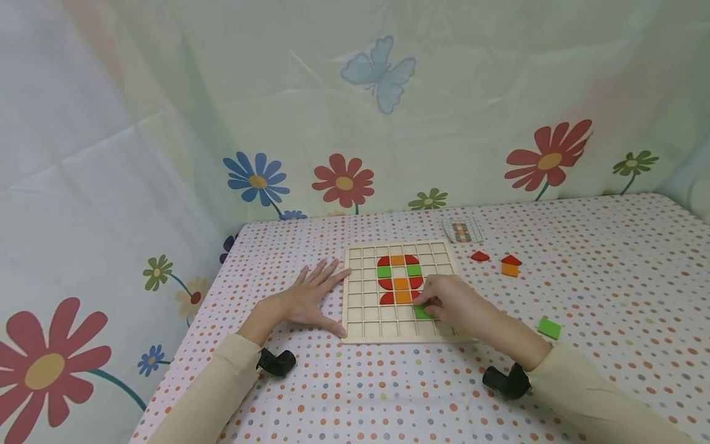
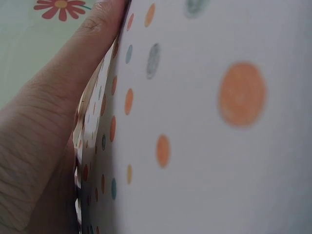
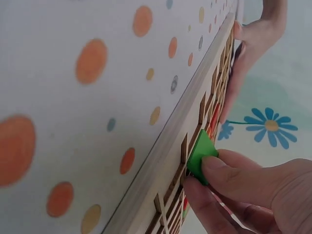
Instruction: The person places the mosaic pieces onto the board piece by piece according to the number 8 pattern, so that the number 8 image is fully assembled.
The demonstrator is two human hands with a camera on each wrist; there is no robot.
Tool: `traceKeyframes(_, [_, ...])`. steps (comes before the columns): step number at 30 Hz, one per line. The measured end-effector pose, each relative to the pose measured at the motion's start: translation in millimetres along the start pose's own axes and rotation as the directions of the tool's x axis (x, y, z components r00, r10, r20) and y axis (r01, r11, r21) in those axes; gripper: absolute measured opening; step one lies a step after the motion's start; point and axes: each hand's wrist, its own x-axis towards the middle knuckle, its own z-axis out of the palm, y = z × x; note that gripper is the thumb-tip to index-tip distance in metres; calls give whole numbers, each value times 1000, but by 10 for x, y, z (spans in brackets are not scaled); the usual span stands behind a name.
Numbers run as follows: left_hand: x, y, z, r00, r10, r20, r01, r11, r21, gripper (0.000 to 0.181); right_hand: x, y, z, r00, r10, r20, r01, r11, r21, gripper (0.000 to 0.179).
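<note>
A wooden grid board (image 1: 366, 330) lies on the table, with red, orange and green tiles set in its middle cells. My right hand (image 1: 457, 302) pinches a green square tile (image 3: 201, 155) between thumb and fingers, over the board's lower right cells. Next to that tile sits a red quarter-round piece (image 1: 415, 296), partly covered by the fingers. My left hand (image 1: 310, 299) rests with spread fingers at the board's left edge, thumb and a fingertip touching the frame. In the left wrist view part of the left hand (image 2: 53, 97) shows beside the dotted cloth.
Right of the board lie two red pieces (image 1: 480, 256), an orange square (image 1: 510, 270) and another green square tile (image 1: 549, 328). A small pattern card (image 1: 463, 231) is behind the board's right corner. Dotted cloth covers the table (image 1: 610, 259); a flowered curtain (image 1: 471, 123) hangs behind.
</note>
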Motion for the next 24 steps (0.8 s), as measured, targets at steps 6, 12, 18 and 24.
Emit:
traceKeyframes(6, [-13, 5, 4, 1000, -9, -3, 9, 1000, -9, 123, 4, -44, 30, 999, -34, -3, 34, 998, -60, 18])
traceKeyframes(12, [-12, 1, 11, 1000, 0, -12, 0, 1000, -15, 123, -9, -28, 40, 997, -80, 1, 79, 992, -98, 14])
traceKeyframes(18, [-24, 13, -10, 1000, 5, -13, -5, 1000, -16, 122, -16, 22, 37, 995, -104, -4, 103, 991, -86, 15])
traceKeyframes(24, [-13, 28, -13, 1000, 10, -7, -10, 1000, -24, 122, -79, 71, 59, 990, -137, -36, 131, 984, -123, 16])
